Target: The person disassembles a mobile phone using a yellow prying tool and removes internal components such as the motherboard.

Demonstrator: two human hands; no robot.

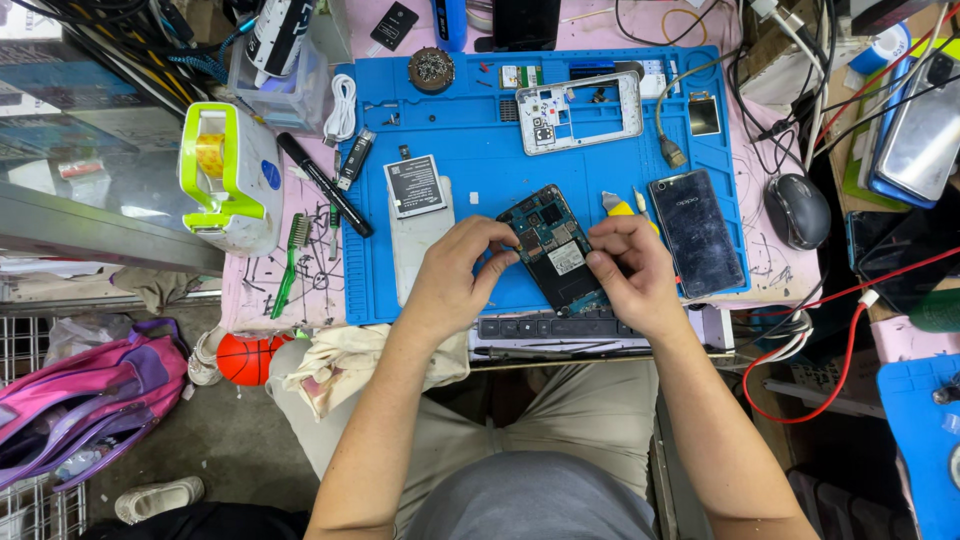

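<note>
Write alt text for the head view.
Both hands, left hand and right hand, hold an opened phone with its circuit board exposed above a blue repair mat; a dark smartphone lies right.

Opened phone (553, 247), back cover off, dark circuit board exposed with a pale shield plate near its middle. It sits tilted, top end toward upper left, just right of frame centre above the blue mat (470, 130). Left hand (455, 275) pinches its left edge, right hand (625, 270) its right edge.
</note>
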